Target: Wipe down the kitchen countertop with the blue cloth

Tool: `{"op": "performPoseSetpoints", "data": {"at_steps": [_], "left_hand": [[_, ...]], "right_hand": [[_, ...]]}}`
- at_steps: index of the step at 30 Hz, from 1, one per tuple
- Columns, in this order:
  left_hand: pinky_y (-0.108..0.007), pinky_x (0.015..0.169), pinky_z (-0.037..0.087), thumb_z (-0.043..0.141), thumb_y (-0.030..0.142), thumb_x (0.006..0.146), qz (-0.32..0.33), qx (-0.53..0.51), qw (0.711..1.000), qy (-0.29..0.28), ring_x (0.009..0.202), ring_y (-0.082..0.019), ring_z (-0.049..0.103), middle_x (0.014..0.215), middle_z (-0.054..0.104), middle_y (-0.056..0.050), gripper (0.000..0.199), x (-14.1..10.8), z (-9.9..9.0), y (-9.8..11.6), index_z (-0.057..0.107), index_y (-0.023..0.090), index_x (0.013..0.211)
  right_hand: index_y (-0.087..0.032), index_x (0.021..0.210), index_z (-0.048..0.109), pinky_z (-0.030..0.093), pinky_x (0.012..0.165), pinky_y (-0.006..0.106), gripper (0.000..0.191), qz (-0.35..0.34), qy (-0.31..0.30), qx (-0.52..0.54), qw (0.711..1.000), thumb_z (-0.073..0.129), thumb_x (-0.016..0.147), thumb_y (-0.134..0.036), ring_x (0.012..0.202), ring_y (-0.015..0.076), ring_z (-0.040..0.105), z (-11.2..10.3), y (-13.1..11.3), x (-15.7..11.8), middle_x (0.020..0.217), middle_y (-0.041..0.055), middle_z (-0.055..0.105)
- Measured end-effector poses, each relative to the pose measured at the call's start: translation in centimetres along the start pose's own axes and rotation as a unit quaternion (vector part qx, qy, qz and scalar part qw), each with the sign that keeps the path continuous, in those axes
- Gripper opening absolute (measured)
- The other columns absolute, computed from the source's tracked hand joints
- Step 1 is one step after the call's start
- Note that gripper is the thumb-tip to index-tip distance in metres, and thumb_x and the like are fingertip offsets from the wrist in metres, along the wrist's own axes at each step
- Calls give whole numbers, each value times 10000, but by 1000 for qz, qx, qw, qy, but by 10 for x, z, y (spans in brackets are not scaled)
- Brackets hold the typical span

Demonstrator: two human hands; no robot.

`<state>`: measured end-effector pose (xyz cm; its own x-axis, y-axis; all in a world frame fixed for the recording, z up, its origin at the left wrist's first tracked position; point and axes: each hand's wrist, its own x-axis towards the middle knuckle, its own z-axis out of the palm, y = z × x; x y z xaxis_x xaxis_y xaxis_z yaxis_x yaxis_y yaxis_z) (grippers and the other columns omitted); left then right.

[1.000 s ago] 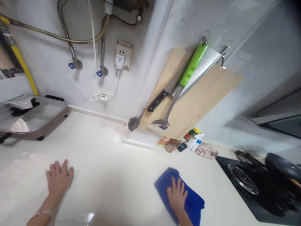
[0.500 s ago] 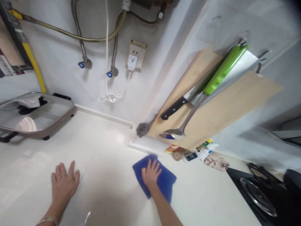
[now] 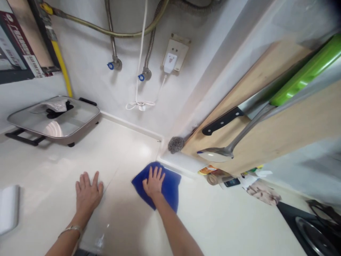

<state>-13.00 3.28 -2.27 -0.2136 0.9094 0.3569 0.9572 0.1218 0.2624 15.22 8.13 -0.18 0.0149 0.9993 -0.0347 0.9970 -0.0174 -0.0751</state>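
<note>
A blue cloth lies spread on the white countertop, its far edge near the low ledge at the wall corner. My right hand rests flat on the cloth, fingers spread, pressing it from above. Off to the left, my left hand lies palm down on the bare counter with its fingers apart and nothing in it. A bracelet circles the left wrist.
An electric pan with a glass lid stands at the back left. Cutting boards, a knife, a green-handled spoon and a steel scrubber hang at the right. A gas stove is at far right; a white object sits left.
My right hand has slid the blue cloth leftward and closer to the wall corner. The camera view has shifted left, and my left hand stays flat on the counter.
</note>
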Motion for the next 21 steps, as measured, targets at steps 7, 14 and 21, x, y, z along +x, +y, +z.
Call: {"op": "performPoseSetpoints", "data": {"at_steps": [7,14,21], "left_hand": [[-635,1162,165,359,346,966,-13,12,999,-48,1497,-406,29,1597,110,-273,568,0,-5,4,359,131,1491],[-596,1187,131,329,381,978,-29,8,996,-79,1501,-387,30,1601,97,-263,572,0,-7,7,340,151,1501],[-593,1177,114,260,405,1011,-9,-12,997,-81,1486,-402,63,1607,50,-252,567,2,-20,16,330,120,1497]], "right_hand": [[-182,1553,201,-44,1164,625,754,-101,-12,43,994,465,895,-439,1497,392,-33,-2,-42,-48,1638,173,22],[-201,1551,219,-7,1189,606,755,-115,-23,98,988,518,894,-423,1498,383,-41,1,-33,-121,1644,148,20],[-263,1534,275,72,1220,563,685,-144,-16,124,982,520,912,-415,1512,319,37,-4,20,-178,1651,65,74]]}}
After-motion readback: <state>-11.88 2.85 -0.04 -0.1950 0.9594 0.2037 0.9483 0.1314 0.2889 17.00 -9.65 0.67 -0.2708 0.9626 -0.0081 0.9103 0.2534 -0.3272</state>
